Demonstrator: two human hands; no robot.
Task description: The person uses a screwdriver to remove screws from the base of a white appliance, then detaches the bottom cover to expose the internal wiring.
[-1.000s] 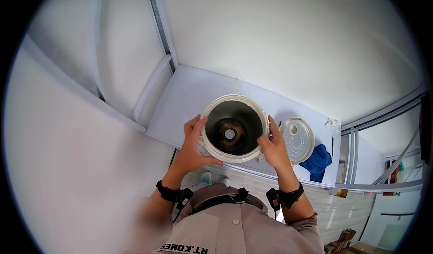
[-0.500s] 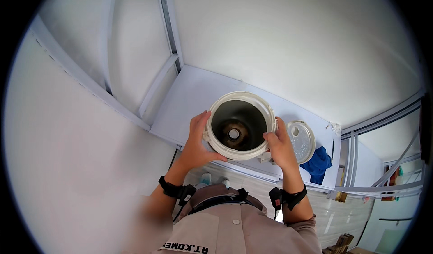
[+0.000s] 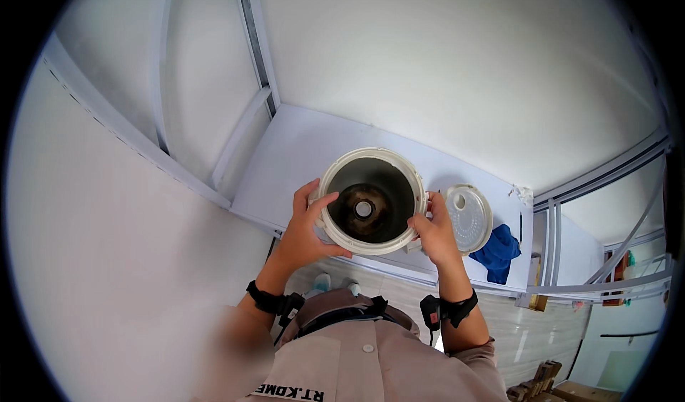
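The cooker body [image 3: 378, 177], open at the top with a pale rim [image 3: 374, 249], lay between the two hands: just to the right of the left hand [image 3: 298, 238] and just to the left of the right hand [image 3: 438, 238], touching both. Its dark grey inside faced up, with brownish staining around a small round metal piece [image 3: 363, 209] at the bottom. Whether its base touched the white tabletop [image 3: 285, 145] beyond the hands could not be told.

Compared with half a second earlier, the left forefinger had parted from its neighbour, and its tip now reached over the rim toward the opening. The right hand had kept nearly the same hold, and the cooker body had stayed between the palms.

The left hand grasped the cooker body with its fingers up along the left side and its thumb stretched under the near edge. The right hand gripped the opposite side, thumb bent over the rim, fingers around the outside. Both forearms reached forward from the person's body, each wearing a black wrist strap [image 3: 460, 311]. Just beyond and right of the right hand lay a round lid [image 3: 467, 227], and farther right of that hand a crumpled blue cloth [image 3: 497, 253].
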